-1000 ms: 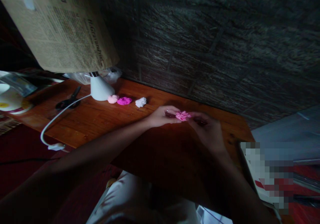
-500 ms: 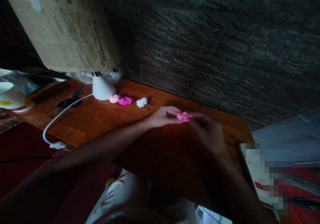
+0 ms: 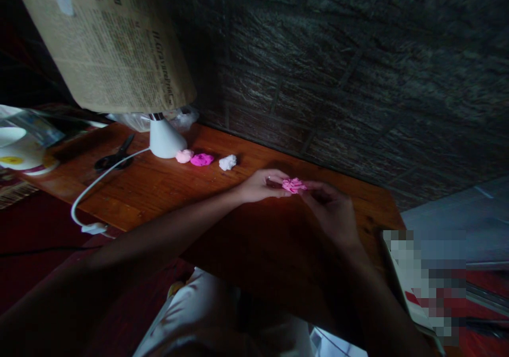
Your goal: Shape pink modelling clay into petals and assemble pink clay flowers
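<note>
A crumpled pink lump [image 3: 294,185], soft and ruffled like clay or crepe paper, is held just over the wooden table [image 3: 254,229]. My left hand [image 3: 262,185], with a ring on one finger, pinches it from the left. From the right, my right hand [image 3: 332,208] grips its other side between thumb and fingers. Farther left on the table lie a white lump [image 3: 228,162], a magenta lump [image 3: 202,159] and a pale pink lump [image 3: 184,156]. The magenta and pale pink ones touch or nearly touch.
A lamp with a white base [image 3: 165,138] and a newsprint shade [image 3: 123,49] stands at the left, its white cord [image 3: 85,203] hanging over the table edge. Black scissors [image 3: 115,158] and a white cup [image 3: 19,150] are left of it. A stone-patterned wall [image 3: 318,70] rises behind.
The view has shifted very slightly. Both hands keep their hold on the pink lump, which looks almost the same as before.
</note>
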Action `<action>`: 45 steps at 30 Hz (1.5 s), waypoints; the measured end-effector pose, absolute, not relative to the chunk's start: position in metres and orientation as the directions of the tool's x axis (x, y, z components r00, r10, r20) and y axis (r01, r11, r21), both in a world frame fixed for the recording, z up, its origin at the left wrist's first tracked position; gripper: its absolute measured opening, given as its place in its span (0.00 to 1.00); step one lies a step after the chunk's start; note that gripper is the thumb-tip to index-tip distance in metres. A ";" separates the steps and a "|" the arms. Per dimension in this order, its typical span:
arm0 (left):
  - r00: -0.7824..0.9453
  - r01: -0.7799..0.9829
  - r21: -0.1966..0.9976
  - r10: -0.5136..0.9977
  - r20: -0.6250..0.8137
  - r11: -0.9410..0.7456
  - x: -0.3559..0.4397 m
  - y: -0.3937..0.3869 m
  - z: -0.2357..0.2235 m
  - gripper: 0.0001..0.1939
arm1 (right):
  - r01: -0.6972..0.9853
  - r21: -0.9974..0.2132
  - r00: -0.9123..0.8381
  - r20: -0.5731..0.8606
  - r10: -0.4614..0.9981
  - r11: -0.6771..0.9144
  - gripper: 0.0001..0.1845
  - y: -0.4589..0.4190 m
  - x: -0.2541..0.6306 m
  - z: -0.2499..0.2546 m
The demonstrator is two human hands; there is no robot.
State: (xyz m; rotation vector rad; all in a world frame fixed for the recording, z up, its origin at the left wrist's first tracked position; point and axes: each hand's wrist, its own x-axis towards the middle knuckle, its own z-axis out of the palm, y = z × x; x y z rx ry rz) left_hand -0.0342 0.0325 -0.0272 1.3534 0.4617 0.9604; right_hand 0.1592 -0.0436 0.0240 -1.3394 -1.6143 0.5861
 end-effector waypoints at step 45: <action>0.544 -0.314 0.947 0.806 0.235 -0.064 -0.032 0.031 -0.030 0.23 | 0.524 -0.815 0.043 0.315 0.948 0.247 0.15 -0.047 0.164 0.022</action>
